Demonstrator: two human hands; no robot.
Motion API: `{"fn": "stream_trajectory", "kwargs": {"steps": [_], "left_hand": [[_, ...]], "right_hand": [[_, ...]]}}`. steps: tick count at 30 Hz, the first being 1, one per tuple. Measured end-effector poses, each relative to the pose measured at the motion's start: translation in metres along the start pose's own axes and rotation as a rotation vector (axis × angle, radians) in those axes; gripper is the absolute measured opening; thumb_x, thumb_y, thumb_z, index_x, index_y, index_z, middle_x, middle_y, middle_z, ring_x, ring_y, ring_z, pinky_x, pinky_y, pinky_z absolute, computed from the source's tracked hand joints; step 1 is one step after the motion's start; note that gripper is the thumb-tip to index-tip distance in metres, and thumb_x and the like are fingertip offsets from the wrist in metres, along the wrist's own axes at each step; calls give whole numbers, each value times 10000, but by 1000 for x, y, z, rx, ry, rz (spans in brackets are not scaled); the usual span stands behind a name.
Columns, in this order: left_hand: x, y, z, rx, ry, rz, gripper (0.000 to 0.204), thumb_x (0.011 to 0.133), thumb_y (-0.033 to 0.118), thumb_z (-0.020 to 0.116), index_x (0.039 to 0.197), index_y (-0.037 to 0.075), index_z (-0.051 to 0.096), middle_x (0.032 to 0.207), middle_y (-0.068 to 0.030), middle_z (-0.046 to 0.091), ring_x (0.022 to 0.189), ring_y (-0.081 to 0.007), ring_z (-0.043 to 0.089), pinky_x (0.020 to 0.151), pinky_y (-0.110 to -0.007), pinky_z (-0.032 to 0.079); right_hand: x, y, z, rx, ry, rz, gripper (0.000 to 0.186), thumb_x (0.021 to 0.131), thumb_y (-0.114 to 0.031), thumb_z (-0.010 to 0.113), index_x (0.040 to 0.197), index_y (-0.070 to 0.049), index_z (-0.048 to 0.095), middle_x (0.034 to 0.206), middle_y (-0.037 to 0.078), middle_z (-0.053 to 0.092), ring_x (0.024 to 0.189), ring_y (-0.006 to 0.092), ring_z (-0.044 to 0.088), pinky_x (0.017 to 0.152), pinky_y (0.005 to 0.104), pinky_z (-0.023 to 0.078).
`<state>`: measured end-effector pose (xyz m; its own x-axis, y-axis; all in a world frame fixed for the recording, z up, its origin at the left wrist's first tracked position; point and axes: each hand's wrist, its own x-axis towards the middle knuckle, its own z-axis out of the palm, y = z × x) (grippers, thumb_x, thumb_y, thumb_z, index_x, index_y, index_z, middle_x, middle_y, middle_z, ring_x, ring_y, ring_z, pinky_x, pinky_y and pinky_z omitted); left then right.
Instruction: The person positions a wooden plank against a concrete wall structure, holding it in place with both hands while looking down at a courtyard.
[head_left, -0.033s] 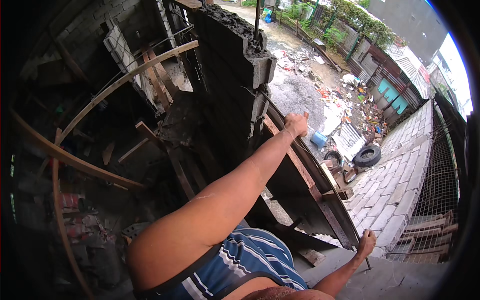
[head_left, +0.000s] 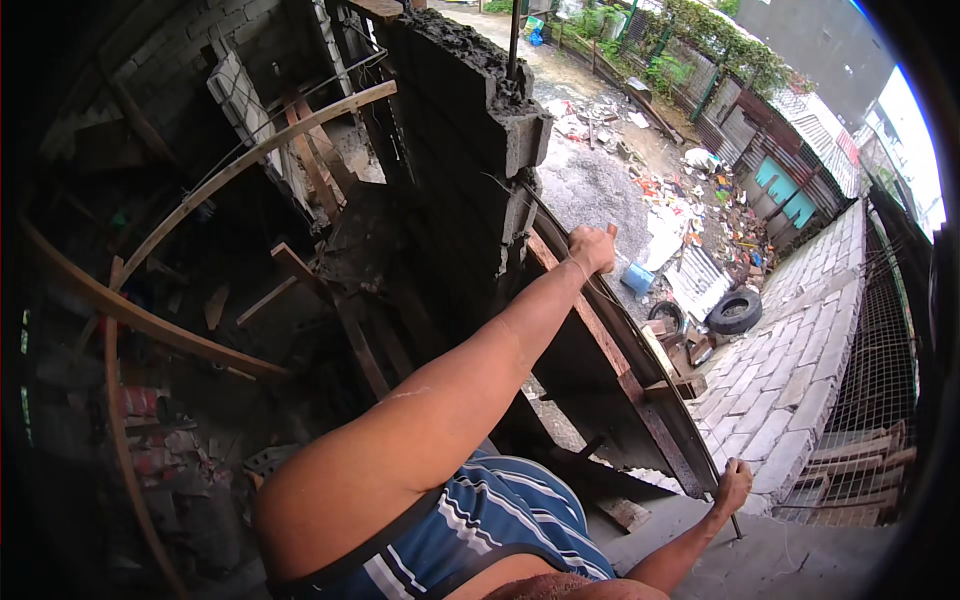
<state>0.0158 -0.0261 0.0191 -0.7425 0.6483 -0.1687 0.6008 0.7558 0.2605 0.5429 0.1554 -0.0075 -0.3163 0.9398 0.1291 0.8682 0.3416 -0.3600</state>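
Note:
Near the middle, my left hand (head_left: 590, 247) is closed at the outer edge of a dark panel (head_left: 590, 355) with reddish-brown wooden battens (head_left: 610, 350); a short brown shape sticks up by its fingers, and what they grip is unclear. Lower right, my right hand (head_left: 733, 485) is closed round a thin dark bar (head_left: 737, 529) at the same panel's lower end. My left forearm crosses the view above my blue striped clothing. A broken concrete block wall (head_left: 510, 140) rises beside the panel's top.
A dim interior at left holds curved-looking planks (head_left: 160, 325), loose boards and rubble. Outside, far below, lie gravel (head_left: 590, 190), scattered litter, a blue bucket (head_left: 637, 279) and tyres (head_left: 733, 312). At right are a block wall (head_left: 790, 380), wire mesh (head_left: 860, 400) and a corrugated metal shed (head_left: 800, 150).

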Motion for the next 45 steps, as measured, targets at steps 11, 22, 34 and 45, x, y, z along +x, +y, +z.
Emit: {"fn": "stream_trajectory", "kwargs": {"steps": [11,22,34,45], "left_hand": [[4,0,6,28,-3,6,334,687,198,686,1004,106,740,1036,-125,708,1007,-292,670,813,-388,540],[5,-1,8,42,5,27,303,700,213,682,978,109,745,1022,-120,712,1003,-285,671,822,-371,532],[-2,1,0,30,4,1,285,660,174,694,931,115,758,963,-116,723,948,-280,694,740,-379,557],[1,1,3,28,15,8,324,627,158,690,942,117,755,971,-127,721,934,-276,699,744,-383,561]], "right_hand": [[-1,-1,-3,-19,-16,-14,355,848,-305,535,812,35,631,737,191,626,674,323,573,681,449,426],[-5,-13,-9,-32,-31,6,373,853,-317,522,843,36,643,771,214,634,723,365,583,709,472,428],[-3,-11,-7,-40,-45,11,363,852,-307,523,851,33,653,773,206,645,702,343,597,695,458,437],[-5,-14,-10,-46,-45,27,363,844,-305,522,852,34,651,802,216,643,744,355,599,718,465,438]]}}
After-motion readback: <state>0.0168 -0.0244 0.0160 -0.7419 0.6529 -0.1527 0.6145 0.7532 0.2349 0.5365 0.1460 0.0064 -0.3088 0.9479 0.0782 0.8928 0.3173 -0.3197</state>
